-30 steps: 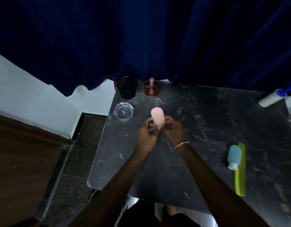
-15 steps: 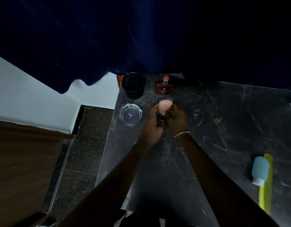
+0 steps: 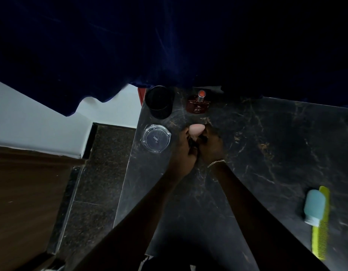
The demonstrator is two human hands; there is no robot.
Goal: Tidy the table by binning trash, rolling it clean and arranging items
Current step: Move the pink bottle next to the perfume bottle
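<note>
Arranging step, by my judgement: left hand (image 3: 184, 151) & right hand (image 3: 211, 145), fingers curled, both pinch the pink sponge (image 3: 196, 130) at its base, over table (image 3: 267, 153) rear-left betw. glass ashtray (image 3: 156, 138) & perfume bottle (image 3: 198, 104); next needs steady set-down w/o toppling.

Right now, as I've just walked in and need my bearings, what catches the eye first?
The pale pink sponge, gripped by the left hand and right hand at the far left of the dark table, stands out most. A clear glass ashtray sits just left of it; a teal bottle and green comb lie near right.
</note>
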